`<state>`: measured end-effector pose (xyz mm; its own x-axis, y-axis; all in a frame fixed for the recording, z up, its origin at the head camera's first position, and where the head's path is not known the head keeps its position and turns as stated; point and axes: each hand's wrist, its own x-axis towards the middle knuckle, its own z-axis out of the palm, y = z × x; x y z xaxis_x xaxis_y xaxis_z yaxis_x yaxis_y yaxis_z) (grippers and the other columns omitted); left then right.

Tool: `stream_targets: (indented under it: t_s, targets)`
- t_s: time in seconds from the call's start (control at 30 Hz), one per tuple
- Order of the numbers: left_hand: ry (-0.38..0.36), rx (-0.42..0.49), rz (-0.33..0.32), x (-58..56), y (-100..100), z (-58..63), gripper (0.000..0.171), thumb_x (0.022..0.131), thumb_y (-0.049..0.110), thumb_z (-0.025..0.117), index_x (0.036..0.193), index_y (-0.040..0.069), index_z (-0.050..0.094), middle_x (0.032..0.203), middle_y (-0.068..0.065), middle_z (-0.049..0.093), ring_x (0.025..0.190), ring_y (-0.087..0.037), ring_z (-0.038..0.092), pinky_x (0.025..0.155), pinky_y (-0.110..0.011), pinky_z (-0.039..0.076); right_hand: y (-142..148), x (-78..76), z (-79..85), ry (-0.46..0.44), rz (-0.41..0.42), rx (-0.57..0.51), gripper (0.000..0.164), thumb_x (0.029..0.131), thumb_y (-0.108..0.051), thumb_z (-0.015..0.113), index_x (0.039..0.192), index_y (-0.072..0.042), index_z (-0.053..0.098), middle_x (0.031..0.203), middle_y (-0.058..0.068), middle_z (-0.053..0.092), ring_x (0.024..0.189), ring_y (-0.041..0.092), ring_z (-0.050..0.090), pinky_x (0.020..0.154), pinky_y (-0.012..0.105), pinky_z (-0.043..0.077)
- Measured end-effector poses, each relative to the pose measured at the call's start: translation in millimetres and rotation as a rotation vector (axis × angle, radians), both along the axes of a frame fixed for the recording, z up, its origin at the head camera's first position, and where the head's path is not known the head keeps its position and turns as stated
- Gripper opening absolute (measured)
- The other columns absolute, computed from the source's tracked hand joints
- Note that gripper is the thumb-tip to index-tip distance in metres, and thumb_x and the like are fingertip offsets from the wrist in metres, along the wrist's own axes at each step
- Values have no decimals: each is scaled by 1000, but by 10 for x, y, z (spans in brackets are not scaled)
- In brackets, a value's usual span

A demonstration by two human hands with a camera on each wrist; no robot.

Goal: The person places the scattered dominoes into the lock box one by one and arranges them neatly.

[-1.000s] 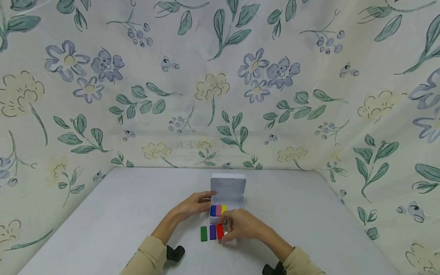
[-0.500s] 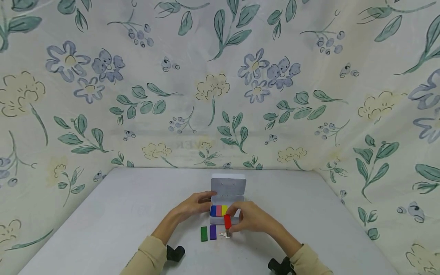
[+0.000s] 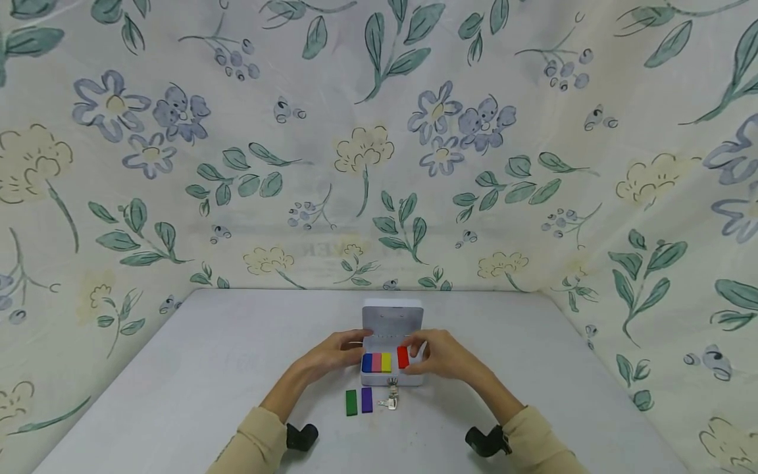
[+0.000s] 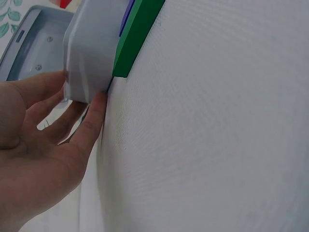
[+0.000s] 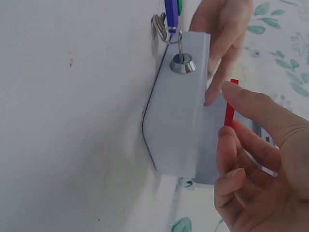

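Note:
A small white metal cash box with its lid raised stands on the table. Blue, pink and yellow blocks sit side by side in its left part. My right hand pinches a flat red block between thumb and fingers, over the box's right part. At the box's left side, my left hand rests its fingertips against the wall, fingers extended. A green block and a purple block lie on the table before the box.
Keys hang from the lock on the box's front, just right of the purple block. The white table ends at a floral cloth behind. Dark wrist cameras stick out from both sleeves.
My right hand has picked the red block up from the table in front of the box and brought it up and right over the box. The left hand has stayed put.

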<state>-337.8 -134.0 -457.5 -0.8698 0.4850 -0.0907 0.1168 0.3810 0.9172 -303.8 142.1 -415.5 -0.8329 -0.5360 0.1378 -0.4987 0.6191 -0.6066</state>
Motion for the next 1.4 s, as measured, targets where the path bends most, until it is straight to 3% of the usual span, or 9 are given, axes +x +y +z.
stream_targets:
  t_s: [0.23,0.53,0.93,1.4]
  targets:
    - [-10,12,5,7,-17,-22,49,99,19,56,146,17,47,154,-14,41,141,-40,38,112,-57,38,7,-115,-82,-29,-39,-21,37,78,-18,83,111,-7,69,85,3,63,75,16,53,61,16,46]
    - [-16,15,10,18,-32,-51,48,99,22,57,146,19,47,154,-13,41,141,-40,38,112,-59,36,-40,-202,-221,-56,-31,26,37,78,-15,82,112,-9,69,85,5,63,78,17,55,62,17,47]
    - [-7,9,2,-18,-28,-34,47,99,21,56,146,20,47,155,-12,41,141,-39,38,112,-57,38,-82,-257,-245,-48,-9,37,34,79,-10,81,110,-7,68,84,3,64,79,17,55,63,17,46]
    - [0,-25,9,48,7,-4,47,99,19,56,146,19,48,155,-13,40,140,-40,41,111,-57,39,-118,-209,-260,-57,-13,91,33,79,-13,81,110,-8,70,82,2,63,80,15,54,67,20,44]
